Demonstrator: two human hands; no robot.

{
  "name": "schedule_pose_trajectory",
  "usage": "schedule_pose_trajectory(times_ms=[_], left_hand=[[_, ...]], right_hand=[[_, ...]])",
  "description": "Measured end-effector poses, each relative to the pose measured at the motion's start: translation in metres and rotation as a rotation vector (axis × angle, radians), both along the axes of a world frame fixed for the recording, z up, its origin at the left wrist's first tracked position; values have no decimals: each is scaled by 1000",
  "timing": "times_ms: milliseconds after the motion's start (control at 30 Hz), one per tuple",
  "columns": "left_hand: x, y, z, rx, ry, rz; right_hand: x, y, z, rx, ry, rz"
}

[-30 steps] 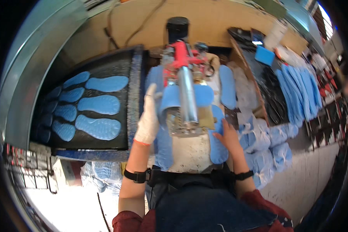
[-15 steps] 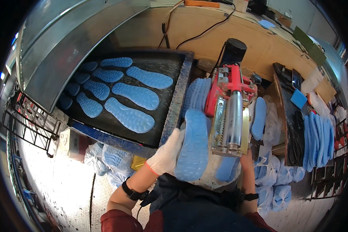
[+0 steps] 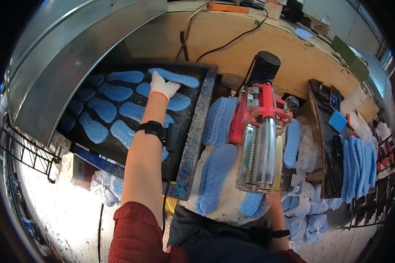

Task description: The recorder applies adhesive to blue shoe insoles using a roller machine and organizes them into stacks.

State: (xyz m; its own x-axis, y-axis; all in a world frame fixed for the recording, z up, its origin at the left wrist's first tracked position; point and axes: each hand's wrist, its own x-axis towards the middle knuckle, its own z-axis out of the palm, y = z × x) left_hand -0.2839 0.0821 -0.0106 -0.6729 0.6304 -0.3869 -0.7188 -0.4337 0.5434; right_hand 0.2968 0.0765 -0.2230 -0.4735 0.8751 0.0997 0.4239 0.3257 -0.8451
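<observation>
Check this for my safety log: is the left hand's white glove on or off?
On: the white glove covers the left hand, its orange edge circling the wrist, as it touches a blue insole.

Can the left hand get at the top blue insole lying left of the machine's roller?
Probably yes. The left hand is over the black tray, at another insole, so it would have to cross the tray's edge, but nothing seems to cover the top blue insole.
</observation>
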Motion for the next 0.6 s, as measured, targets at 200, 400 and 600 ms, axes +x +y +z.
schedule_pose_trajectory(times_ms=[200,400,600], left_hand=[[42,-1,16,-668,748,-188],[162,-50,4,-672,1119,-358],[277,-104,-84,-988,1322,-469]], right_hand=[[6,1,-11,18,-274,7],[-7,5,5,-131,-266,-76],[-27,-24,60,58,16,-191]])
